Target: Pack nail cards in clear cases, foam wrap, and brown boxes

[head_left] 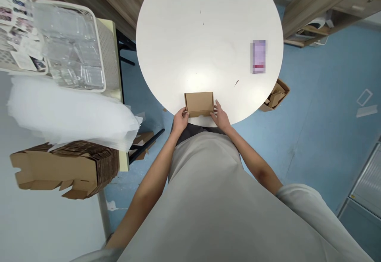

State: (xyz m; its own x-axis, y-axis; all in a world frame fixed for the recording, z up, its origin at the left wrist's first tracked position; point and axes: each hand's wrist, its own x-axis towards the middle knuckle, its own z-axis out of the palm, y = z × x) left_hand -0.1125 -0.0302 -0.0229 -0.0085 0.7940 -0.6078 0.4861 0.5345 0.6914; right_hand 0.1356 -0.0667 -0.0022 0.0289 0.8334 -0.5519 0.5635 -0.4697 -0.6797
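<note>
A small brown cardboard box (199, 103) sits closed at the near edge of the round white table (208, 35). My left hand (180, 120) grips its near left corner with curled fingers. My right hand (220, 116) presses against its right side, fingers closed on the box's edge. Both forearms reach forward from my grey-clad body.
A stack of flat cardboard blanks (68, 166) and white foam sheets (71, 111) lie on a side table at left, behind them a white basket of clear plastic trays (70, 43). A blurred purple item (258, 56) lies on the round table. An open carton (275, 95) stands on the blue floor.
</note>
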